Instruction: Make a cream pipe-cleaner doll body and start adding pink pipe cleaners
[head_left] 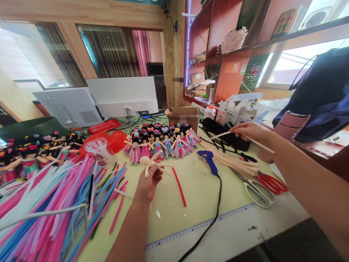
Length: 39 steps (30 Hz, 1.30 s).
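My left hand [151,181] is closed on a cream pipe-cleaner doll body [145,161] with a round head and thin limbs, held above the table. Off to the right, my right hand [252,135] pinches a long cream pipe cleaner [261,145], whose one end points left over the black pieces. Below and between the hands lies a short red pipe cleaner [179,187]. A blue glue gun [209,162] rests on the table with its black cord running toward me. Beside it is a bundle of cream pipe cleaners [237,163].
White-handled scissors [259,193] and red-handled scissors [272,183] lie at the right. Finished dolls [160,142] stand in rows at the back. Colourful pipe cleaners [54,203] heap up on the left. A ruler strip [196,228] crosses the front; a cardboard box [182,117] stands behind.
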Motion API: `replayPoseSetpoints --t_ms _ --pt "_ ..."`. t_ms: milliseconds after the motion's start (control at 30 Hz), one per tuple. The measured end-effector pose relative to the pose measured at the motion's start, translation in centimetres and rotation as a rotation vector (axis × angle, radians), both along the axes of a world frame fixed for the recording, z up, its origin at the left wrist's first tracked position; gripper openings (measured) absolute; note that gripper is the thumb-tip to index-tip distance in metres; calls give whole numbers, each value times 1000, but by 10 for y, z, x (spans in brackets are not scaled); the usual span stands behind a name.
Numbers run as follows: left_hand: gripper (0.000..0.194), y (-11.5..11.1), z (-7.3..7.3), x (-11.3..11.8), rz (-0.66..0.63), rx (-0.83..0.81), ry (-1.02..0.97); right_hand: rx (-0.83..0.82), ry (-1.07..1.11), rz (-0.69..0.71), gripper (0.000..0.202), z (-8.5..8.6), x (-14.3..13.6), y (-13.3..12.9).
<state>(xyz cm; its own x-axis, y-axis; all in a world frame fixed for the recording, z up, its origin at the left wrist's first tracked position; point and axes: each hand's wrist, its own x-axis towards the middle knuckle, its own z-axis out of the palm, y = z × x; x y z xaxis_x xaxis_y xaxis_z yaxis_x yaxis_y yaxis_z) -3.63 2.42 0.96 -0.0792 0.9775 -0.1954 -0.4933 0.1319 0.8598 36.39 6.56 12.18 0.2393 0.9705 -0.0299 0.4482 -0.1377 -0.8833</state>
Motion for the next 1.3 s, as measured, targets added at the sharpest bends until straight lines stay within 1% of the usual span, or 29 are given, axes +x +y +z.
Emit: replayPoseSetpoints --t_ms 100,167,200,267,300,367,467,500,567,600,667,767,800,833,867,933,1000,1067,1100,1133,1200,1267,1300 --pt "35 0 1 0 -1 -8 -9 71 21 3 11 12 -1 -15" --pt "35 -1 2 0 1 -10 -16 104 5 -2 9 16 -6 -28" --pt "35 -1 2 0 2 -10 -18 117 -5 6 10 16 -11 -36" --pt "34 -1 3 0 7 -4 -20 141 -5 72 18 10 -27 -53" --pt "34 -1 4 -1 9 2 -18 151 4 113 23 4 -37 -61" --pt "33 0 4 -1 16 20 -16 70 -23 208 28 -14 -61 -77" --pt "36 0 4 -2 35 30 -23 8 -107 330 30 -53 -100 -95" --pt "37 0 3 -2 40 28 -28 28 -136 381 29 -66 -112 -98" --pt "40 0 3 -2 45 24 -40 115 -183 409 28 -90 -137 -103" --pt "41 0 3 -2 43 26 -43 144 -208 416 29 -99 -149 -105" --pt "43 0 2 -2 32 40 -45 169 -251 442 31 -111 -171 -110" --pt "46 0 1 -3 15 65 -53 183 -286 557 37 -115 -193 -117" --pt "46 0 1 -3 15 66 -59 193 -291 578 39 -115 -195 -118" --pt "46 0 1 -4 18 63 -66 202 -289 569 40 -116 -192 -118" --pt "45 0 0 -3 19 62 -75 210 -281 525 39 -118 -186 -116" --pt "43 0 0 -2 10 71 -91 212 -258 347 35 -124 -164 -109" --pt "42 -1 1 -1 -14 91 -103 224 -281 117 32 -133 -133 -95" --pt "42 -2 1 1 -46 101 -108 220 -325 -94 34 -142 -105 -79" --pt "42 -2 2 2 -61 102 -107 213 -321 -174 38 -145 -94 -71" --pt "41 -3 2 3 -77 101 -104 200 -283 -196 42 -146 -87 -63" --pt "40 -3 2 4 -97 101 -90 145 -168 -131 49 -147 -83 -48" --pt "36 -3 2 3 -102 105 -70 81 -103 -37 47 -144 -88 -37" --pt "35 -3 2 3 -100 106 -63 56 -101 -17 43 -142 -92 -32"
